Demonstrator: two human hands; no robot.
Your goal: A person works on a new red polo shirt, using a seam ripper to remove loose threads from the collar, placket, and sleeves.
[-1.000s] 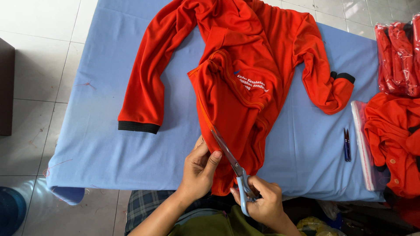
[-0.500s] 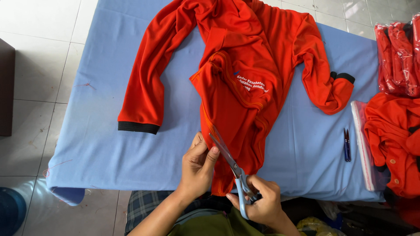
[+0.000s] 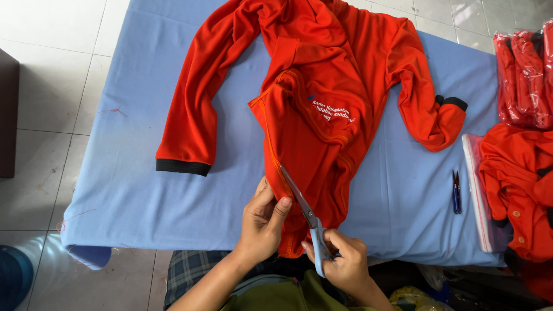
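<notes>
Seam of red shirt (image 3: 322, 144) is pinched taut by left hand (image 3: 262, 224); scissors (image 3: 308, 222) are gripped in closed right hand (image 3: 340, 262); blades are best kept along stitching, clear of fingers (image 3: 281, 206).

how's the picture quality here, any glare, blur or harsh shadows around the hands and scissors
Head view: soft, even daylight, no harsh shadows; the left hand, right hand and scissors are sharp, with no blur visible. The blue cloth looks flat and glare-free; only the plastic-wrapped red packs at the right edge show a slight sheen. The red shirt is very saturated, yet its seams stay readable.
</notes>
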